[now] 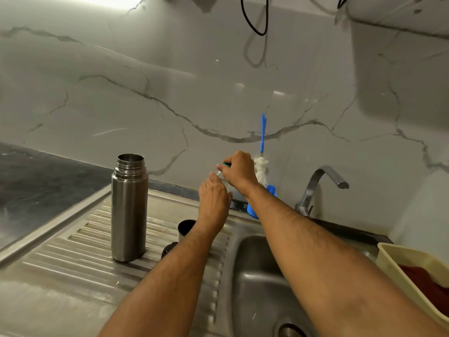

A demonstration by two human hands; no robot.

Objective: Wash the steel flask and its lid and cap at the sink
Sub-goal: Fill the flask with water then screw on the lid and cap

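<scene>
Currently steel flask stood upright, open-mouthed, on drainboard, left of both hands, long axis vertical. Left hand nearer, curled round small clear bottle; right hand pinching its teal top. Cup-like cap lies beside left wrist.

Blue bottle brush leaning on marble wall; cream tub holding red cloth.

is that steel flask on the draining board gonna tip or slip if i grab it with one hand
The flask is tall and narrow and stands upright on the ridged, sloping draining board, so a sideways push would probably tip it. Its smooth steel wall looks slippery, more so if wet. Its mouth is open, so any water inside would add weight.
</scene>
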